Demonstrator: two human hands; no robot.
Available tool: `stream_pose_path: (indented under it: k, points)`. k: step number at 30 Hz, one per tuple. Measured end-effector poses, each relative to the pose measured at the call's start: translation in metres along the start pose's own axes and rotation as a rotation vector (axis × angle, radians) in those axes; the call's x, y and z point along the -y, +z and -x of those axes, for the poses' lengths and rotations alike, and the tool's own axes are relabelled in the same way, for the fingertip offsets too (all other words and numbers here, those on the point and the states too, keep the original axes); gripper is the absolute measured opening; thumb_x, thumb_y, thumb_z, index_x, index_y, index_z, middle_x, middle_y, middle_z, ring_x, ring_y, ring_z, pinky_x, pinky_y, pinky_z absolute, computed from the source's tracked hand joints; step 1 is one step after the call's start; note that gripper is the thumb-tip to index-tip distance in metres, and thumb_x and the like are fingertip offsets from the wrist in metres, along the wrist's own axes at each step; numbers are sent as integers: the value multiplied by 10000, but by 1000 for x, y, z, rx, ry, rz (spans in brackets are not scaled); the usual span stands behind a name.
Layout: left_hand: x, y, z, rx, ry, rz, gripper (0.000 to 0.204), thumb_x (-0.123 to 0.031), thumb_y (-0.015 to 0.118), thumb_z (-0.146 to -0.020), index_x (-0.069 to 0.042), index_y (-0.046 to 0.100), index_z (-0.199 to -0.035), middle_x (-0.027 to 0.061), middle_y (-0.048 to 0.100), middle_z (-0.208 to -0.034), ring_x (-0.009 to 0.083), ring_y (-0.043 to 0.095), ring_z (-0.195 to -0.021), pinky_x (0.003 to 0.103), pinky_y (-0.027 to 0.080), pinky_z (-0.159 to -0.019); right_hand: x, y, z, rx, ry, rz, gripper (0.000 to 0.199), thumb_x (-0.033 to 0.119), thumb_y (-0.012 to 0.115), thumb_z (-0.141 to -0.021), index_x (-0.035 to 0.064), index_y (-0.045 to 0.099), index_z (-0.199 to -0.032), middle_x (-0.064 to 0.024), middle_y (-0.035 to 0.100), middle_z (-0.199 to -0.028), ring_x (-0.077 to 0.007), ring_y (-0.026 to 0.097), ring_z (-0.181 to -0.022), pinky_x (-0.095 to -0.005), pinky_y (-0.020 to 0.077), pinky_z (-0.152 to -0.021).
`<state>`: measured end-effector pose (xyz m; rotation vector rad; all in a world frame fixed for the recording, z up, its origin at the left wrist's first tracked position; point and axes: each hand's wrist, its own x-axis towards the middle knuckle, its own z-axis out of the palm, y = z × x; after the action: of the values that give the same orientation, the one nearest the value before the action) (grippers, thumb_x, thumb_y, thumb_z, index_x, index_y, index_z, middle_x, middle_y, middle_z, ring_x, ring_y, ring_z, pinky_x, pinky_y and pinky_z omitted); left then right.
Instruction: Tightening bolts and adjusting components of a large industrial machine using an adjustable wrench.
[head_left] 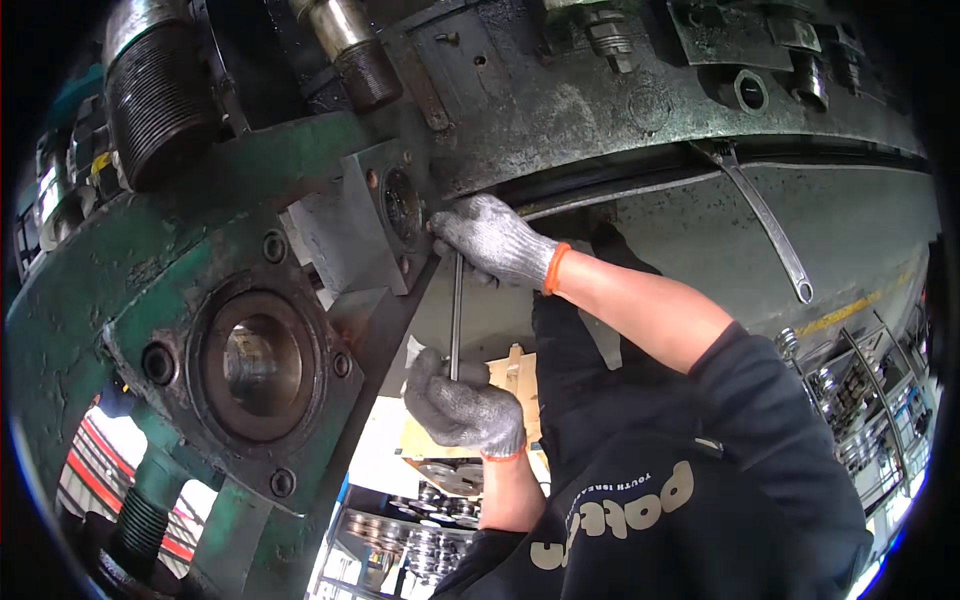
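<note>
My left hand, in a grey knit glove, is closed around the lower end of a slim steel rod. The rod stands nearly upright in the picture. At its upper end my right hand, gloved the same way with an orange cuff, has its fingers curled in; they cover that end, so what it meets is hidden. Just left of the right hand is a square steel flange block with a round bore and bolt holes at its corners.
A large green machine frame with a bolted round bushing fills the left. Threaded rods hang above. An adjustable wrench rests at the dark machine edge on the right. Shelves of metal parts stand below.
</note>
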<state>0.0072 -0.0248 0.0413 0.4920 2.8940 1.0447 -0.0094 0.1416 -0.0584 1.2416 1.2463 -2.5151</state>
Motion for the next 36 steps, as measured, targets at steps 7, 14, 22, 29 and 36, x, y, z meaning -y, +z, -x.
stream_pose_path:
  k: [7, 14, 22, 29, 36]
  points:
    - [32, 77, 8, 132, -254, 230, 316, -227, 414, -1036, -11, 642, -1064, 73, 642, -828, 148, 543, -540, 284, 484, -552, -45, -4, -14, -217, -629, 698, 267, 284, 551, -987, 53, 655, -905, -151, 645, -717, -309, 602, -580, -404, 489, -526]
    - [26, 205, -22, 156, -756, 587, 274, -284, 462, -1036, -59, 619, -1020, 29, 602, -808, 142, 528, -569, 266, 468, -591, -55, -19, -33, -325, -915, 728, 281, 347, 557, -994, 99, 672, -928, -160, 662, -732, -334, 650, -653, -430, 503, -562]
    - [34, 150, -14, 128, -1316, 972, 255, -348, 516, -1037, -114, 591, -970, -22, 556, -785, 136, 511, -603, 245, 450, -635, -45, -35, -5, -221, -612, 458, 274, 307, 574, -986, 65, 689, -926, -128, 658, -706, -305, 613, -528, -375, 499, -511]
    - [27, 17, 20, 162, -303, 231, 276, -222, 433, -1039, -17, 588, -1141, 20, 485, -599, 110, 455, -484, 235, 400, -508, 1, -27, 10, 6, 63, -143, 308, 283, 570, -985, 29, 696, -865, -53, 620, -637, -145, 524, -435, -291, 412, -405]
    - [-3, -6, -5, 222, 163, 260, 214, -8, 463, -887, 47, 639, -995, 89, 565, -633, 167, 514, -551, 308, 427, -528, 13, -10, 8, 83, 236, -425, 294, 283, 583, -939, 46, 672, -789, -33, 575, -607, -124, 416, -361, -284, 291, -329]
